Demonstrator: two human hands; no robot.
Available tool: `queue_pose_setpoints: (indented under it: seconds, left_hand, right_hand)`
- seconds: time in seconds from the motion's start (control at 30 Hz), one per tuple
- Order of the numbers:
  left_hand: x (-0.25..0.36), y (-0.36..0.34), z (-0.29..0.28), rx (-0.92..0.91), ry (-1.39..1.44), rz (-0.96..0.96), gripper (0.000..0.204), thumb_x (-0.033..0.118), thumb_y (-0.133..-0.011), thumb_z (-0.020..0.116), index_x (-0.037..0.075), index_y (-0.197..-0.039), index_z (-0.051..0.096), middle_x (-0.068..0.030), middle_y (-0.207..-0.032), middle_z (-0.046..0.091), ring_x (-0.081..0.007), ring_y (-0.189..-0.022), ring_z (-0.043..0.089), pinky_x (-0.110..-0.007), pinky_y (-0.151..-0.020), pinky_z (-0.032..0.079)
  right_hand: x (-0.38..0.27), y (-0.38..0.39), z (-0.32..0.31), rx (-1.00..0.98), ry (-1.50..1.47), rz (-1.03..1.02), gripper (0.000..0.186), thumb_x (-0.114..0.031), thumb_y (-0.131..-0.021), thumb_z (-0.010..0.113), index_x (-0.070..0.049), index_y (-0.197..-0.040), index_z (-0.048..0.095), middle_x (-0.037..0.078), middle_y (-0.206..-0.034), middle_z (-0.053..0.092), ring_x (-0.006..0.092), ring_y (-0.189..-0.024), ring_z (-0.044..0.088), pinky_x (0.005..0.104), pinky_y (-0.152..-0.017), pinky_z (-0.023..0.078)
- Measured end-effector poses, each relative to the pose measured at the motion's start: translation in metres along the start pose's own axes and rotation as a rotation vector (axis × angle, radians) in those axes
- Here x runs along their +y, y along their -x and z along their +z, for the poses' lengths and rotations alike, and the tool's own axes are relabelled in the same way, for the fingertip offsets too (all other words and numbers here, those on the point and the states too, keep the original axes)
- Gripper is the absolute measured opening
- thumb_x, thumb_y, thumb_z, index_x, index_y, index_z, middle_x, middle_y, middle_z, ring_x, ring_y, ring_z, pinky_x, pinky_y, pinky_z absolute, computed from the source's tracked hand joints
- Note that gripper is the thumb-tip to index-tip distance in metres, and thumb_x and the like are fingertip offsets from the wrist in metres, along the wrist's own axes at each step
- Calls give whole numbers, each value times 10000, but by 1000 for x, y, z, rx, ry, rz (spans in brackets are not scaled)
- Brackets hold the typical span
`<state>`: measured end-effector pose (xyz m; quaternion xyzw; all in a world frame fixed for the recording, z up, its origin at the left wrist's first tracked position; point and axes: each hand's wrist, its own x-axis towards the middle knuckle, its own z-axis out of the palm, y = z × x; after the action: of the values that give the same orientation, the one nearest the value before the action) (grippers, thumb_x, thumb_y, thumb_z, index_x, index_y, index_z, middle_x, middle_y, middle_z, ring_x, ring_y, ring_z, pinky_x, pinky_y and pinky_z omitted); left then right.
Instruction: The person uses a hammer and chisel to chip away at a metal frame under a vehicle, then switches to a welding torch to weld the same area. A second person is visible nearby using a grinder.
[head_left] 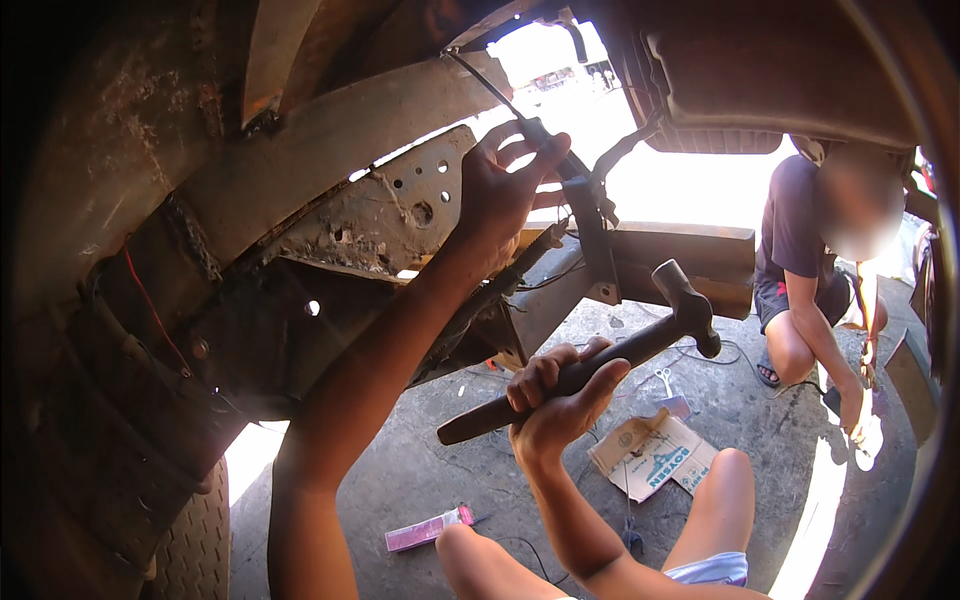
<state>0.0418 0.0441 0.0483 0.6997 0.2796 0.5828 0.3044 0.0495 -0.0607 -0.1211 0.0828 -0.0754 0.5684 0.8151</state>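
Observation:
My right hand is closed around the dark handle of a ball-peen hammer, whose head points up and to the right. Higher up, my left hand grips what looks like a long screwdriver by its dark handle. Its thin shaft runs up and left, the tip at the edge of a rusty metal panel. Some of the handle is hidden by my fingers. Close behind that hand stand a perforated metal plate and a dark upright bracket. The hammer head is apart from the screwdriver.
A crouching person works at the right, holding something near a bright glare. On the concrete floor lie flattened cardboard, scissors, a pink box and cables. A tire stands lower left; a metal beam crosses ahead.

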Motion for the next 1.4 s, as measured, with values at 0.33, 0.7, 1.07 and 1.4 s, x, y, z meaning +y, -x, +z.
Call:
queue_pose_setpoints:
  seconds: [0.33, 0.7, 1.07, 1.4]
  left_hand:
    - [-1, 0, 1, 12, 1, -21, 490, 165, -827, 776, -69, -1170, 516, -196, -1126, 612, -240, -854, 697, -380, -701, 647]
    - [0, -2, 0, 25, -13, -23, 505, 167, -828, 777, -74, -1181, 508, -200, -1127, 607, -232, -853, 692, -372, -702, 645]
    - [-3, -1, 1, 6, 27, -15, 500, 154, -816, 786, -72, -1163, 505, -206, -1124, 603, -257, -853, 701, -381, -684, 647]
    - [-2, -1, 0, 14, -4, -8, 501, 158, -814, 785, -64, -1169, 509, -206, -1122, 614, -257, -861, 704, -375, -684, 645]
  right_hand:
    - [-3, 0, -2, 88, 39, 16, 469, -661, -959, 385, -199, -1037, 362, 19, -647, 428, 97, -402, 368, 242, -369, 292]
    - [0, -4, 22, 123, -225, -75, 472, -670, -960, 359, -199, -985, 345, 14, -620, 418, 99, -385, 334, 253, -349, 271]
    - [4, 10, 18, -29, -78, 73, 481, -648, -965, 376, -169, -939, 337, 14, -585, 384, 83, -375, 288, 243, -342, 216]
    - [-3, 5, 8, 30, -57, 65, 482, -677, -957, 346, -195, -965, 334, 16, -613, 405, 107, -386, 342, 250, -351, 273]
